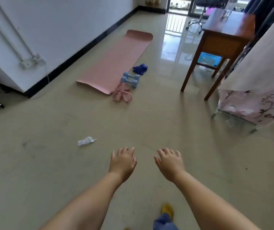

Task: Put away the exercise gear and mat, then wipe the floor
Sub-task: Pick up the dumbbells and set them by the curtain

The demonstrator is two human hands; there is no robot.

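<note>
Head view, nearest first.
Foot: yellow slipper [167, 210] at the bottom edge, right of centre, above a blue trouser cuff [163, 222].
Left hand [122, 162]: lower centre of the frame, bare forearm reaching forward, palm down, fingers spread wide, holding nothing.
Right hand [170, 163]: just right of the left one, apart from it, palm down, fingers spread wide, holding nothing.
Floor [191, 146]: glossy beige tiles filling most of the frame, with dark scuffs at lower left.
Crumpled white scrap [86, 141]: on the floor, left of centre, beyond and left of the left hand.
Pink resistance bands [122, 95]: centre of the frame, looped on the floor, touching the near right corner of the mat.
Light blue dumbbells [130, 79]: a pair side by side, just beyond the bands, against the mat's right edge.
Dark blue cloth [140, 68]: bunched on the floor just beyond the dumbbells, beside the mat.
Pink mat [118, 60]: unrolled flat, upper centre, running away along the white wall [63, 27] and its black skirting.
Wooden table [222, 39]: upper right, with a blue box [208, 59] beneath it.
Floral fabric cover [255, 90]: right edge, draped over a frame.
Office chair base [195, 25]: top of the frame, beyond the table.
Wall socket [29, 63]: left side, cables hanging from it.
</note>
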